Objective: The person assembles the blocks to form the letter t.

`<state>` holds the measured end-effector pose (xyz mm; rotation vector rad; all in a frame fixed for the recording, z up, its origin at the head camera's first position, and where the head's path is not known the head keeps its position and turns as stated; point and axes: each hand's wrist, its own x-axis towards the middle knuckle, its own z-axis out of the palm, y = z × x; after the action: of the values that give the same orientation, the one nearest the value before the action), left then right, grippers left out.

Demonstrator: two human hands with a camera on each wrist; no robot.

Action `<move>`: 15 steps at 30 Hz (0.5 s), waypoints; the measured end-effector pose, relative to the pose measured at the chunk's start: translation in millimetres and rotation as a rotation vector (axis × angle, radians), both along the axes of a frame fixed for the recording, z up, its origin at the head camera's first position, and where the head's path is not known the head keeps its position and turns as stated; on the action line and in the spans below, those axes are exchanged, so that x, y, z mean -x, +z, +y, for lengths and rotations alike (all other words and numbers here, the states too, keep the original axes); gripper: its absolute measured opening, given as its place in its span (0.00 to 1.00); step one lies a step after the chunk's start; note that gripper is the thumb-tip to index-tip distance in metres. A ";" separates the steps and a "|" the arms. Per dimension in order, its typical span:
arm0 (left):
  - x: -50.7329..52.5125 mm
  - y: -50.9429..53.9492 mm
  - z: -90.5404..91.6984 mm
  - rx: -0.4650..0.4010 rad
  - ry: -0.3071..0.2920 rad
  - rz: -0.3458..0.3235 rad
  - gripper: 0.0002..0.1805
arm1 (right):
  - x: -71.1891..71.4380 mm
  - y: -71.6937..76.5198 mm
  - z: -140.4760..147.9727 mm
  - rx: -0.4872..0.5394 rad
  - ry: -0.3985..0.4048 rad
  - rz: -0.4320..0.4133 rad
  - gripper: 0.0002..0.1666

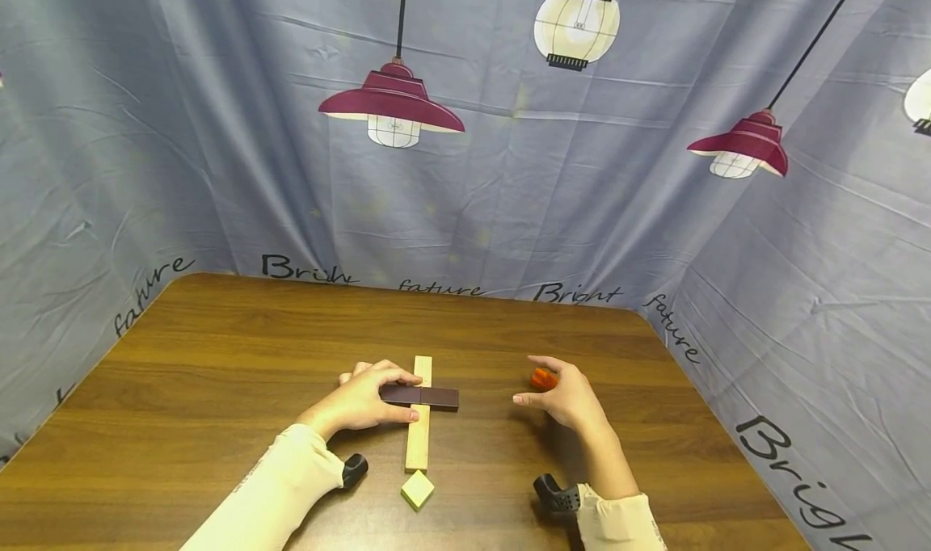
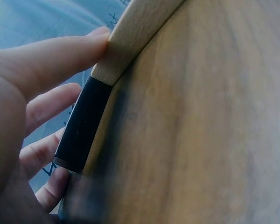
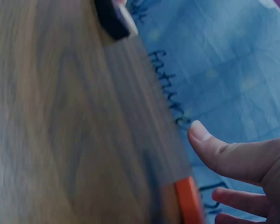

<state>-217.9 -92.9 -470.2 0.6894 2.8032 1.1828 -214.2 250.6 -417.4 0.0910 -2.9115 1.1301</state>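
My left hand (image 1: pixel 367 399) spans the left dark brown block (image 1: pixel 400 394), thumb and fingers on opposite sides. In the left wrist view the thumb tip meets a light wooden block (image 2: pixel 126 39), and other fingers lie behind the dark block. A second dark brown block (image 1: pixel 440 399) extends to the right. Together with the upper light block (image 1: pixel 423 365) and lower light block (image 1: pixel 418 446), they form a cross. My right hand (image 1: pixel 570 393) is apart from the cross, thumb and index finger spread around an orange-red block (image 1: pixel 544 379); the view does not show contact.
A yellow-green square block (image 1: pixel 418 490) lies at the cross's lower end. The brown wooden table (image 1: pixel 291 325) backs onto a blue-grey curtain (image 1: pixel 465 212) printed with lamps. Black devices (image 1: pixel 556 494) sit at both wrists.
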 end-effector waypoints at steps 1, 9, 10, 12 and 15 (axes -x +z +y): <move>0.0 0.2 -0.1 0.001 0.000 0.001 0.28 | 1.3 -2.6 3.6 0.000 -0.008 0.001 0.47; 0.4 0.3 -0.8 0.005 0.002 0.004 0.28 | 10.6 -22.2 23.8 0.052 -0.080 0.011 0.46; 0.4 0.3 -0.8 0.005 0.002 0.003 0.28 | 11.1 -24.1 25.1 0.072 -0.094 0.009 0.45; 0.5 0.2 -0.7 0.006 0.002 0.002 0.29 | 11.8 -27.9 27.4 0.107 -0.112 0.009 0.44; 0.7 0.7 -0.5 0.006 0.001 -0.001 0.29 | 12.6 -32.5 30.5 0.153 -0.142 0.005 0.42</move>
<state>-218.6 -93.3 -469.5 0.6864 2.8054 1.1747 -226.8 281.0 -449.8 -0.1132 -2.7628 1.3193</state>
